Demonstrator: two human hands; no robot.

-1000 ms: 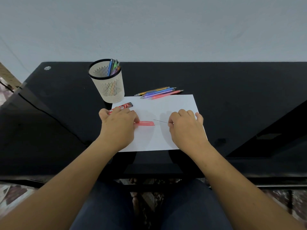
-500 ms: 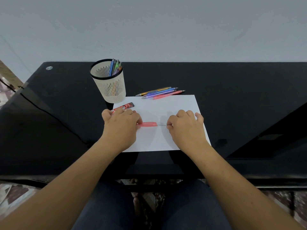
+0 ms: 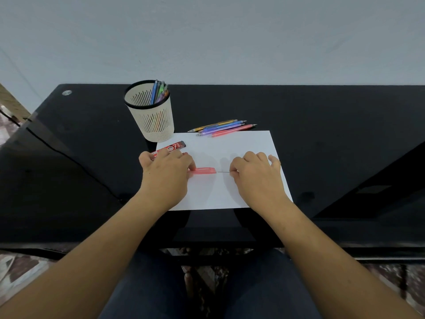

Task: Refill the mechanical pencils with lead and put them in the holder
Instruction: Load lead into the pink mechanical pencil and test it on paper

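Pink pencil (image 3: 203, 170) in curled left hand (image 3: 166, 178), thin lead (image 3: 223, 172) in pinch of right hand (image 3: 255, 178), both palms down.

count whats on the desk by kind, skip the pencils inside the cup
loose mechanical pencils: 4
pink mechanical pencil, gripped by left hand: 1
lead, pinched by right hand: 1
red lead case: 1
pencil holder: 1
white paper sheet: 1
total: 9

A white sheet of paper (image 3: 241, 146) lies flat on a shiny black tabletop (image 3: 322, 116). A small round silver bit (image 3: 66, 92) sits near its far left corner. Behind is a plain grey wall (image 3: 207, 42).
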